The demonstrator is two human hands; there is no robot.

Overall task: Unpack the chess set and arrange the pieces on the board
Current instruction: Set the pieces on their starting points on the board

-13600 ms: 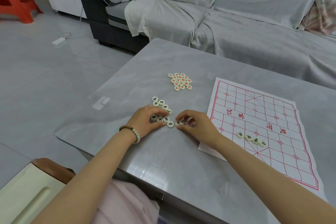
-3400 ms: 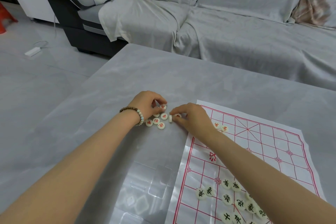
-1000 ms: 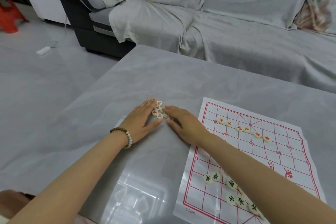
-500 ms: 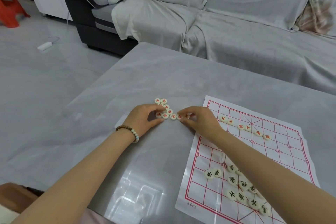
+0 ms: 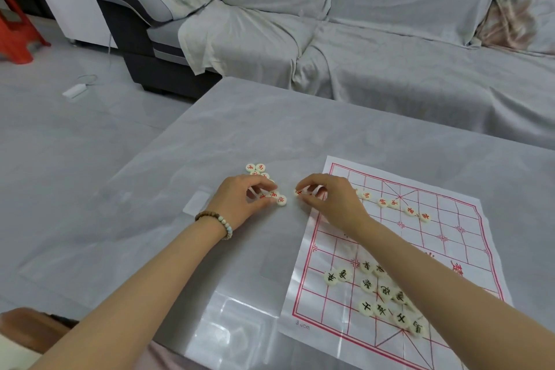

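A paper xiangqi board point(image 5: 444, 252) printed with red lines lies flat on the grey table point(image 5: 270, 129), and both hands work just off its left edge, near its far left corner. The left hand point(image 5: 243, 198), with a bead bracelet point(image 5: 223, 222) at the wrist, has its fingers curled over the near end of a small cluster of red-lettered pieces point(image 5: 255, 167) that sits on the bare table left of the board; its thumb and forefinger close on pieces at that end, though which one is gripped cannot be told. The right hand point(image 5: 330, 204) reaches across the board's left edge and pinches a single red piece point(image 5: 298, 192) between thumb and fingertips, just beside the cluster and not yet on the board. The two hands are close but do not touch. On the far half of the board a loose row of red pieces point(image 5: 387, 203) runs slanting toward the right. On the near half a group of black-lettered pieces point(image 5: 366, 284) lies bunched together, partly hidden under the right forearm. A clear plastic tray point(image 5: 240, 336) rests on the table left of the board's near corner. Beyond the board's far edge stands a sofa point(image 5: 390, 69) under a grey cover.
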